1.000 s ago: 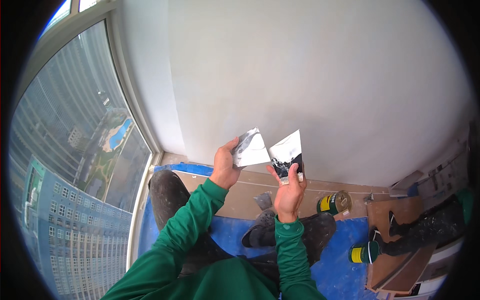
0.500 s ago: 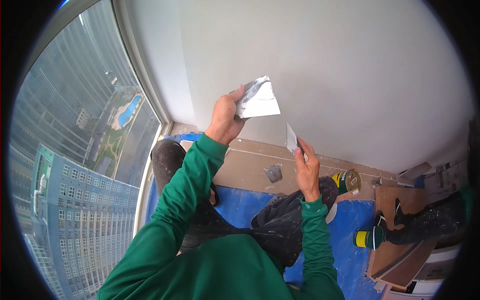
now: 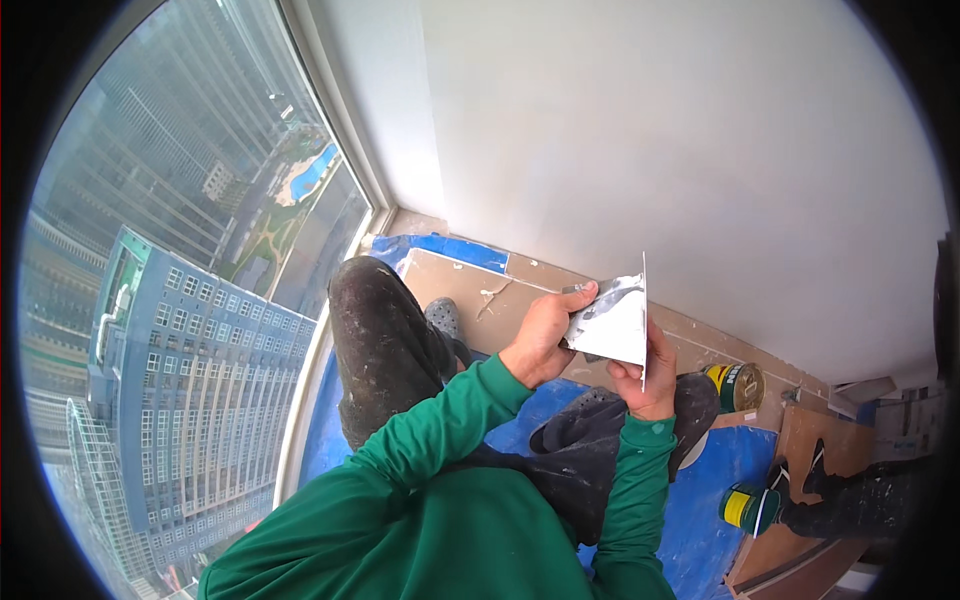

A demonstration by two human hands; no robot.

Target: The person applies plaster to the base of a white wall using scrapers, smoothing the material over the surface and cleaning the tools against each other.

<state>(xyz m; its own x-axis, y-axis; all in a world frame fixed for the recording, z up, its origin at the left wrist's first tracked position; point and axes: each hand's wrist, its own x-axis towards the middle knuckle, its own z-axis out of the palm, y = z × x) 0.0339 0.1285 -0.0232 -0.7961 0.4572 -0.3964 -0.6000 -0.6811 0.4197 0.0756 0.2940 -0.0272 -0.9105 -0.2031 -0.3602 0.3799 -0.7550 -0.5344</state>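
Observation:
My left hand point(image 3: 543, 335) is closed round the handle end of a wide putty knife point(image 3: 612, 322), its thumb on top. White and grey putty is smeared over the blade's face. My right hand point(image 3: 652, 385) grips a second putty knife point(image 3: 645, 275), turned so that its thin blade shows edge-on. Both blades meet in front of my knees, the upright one against the right edge of the smeared one; how firmly they touch I cannot tell. The left blade covers part of my right fingers, and the right knife's handle is hidden.
A smooth pale wall point(image 3: 680, 140) rises ahead, with a tall window point(image 3: 240, 200) at left. Brown board point(image 3: 480, 300) and blue sheeting point(image 3: 725, 470) cover the floor. Two green-and-yellow cans point(image 3: 740, 388) stand at right, near another person's dark-clothed leg point(image 3: 850, 500).
My left hand has come down and to the right with its putty knife. The right hand has shifted slightly right and down, and its blade, formerly apart, now meets the left one.

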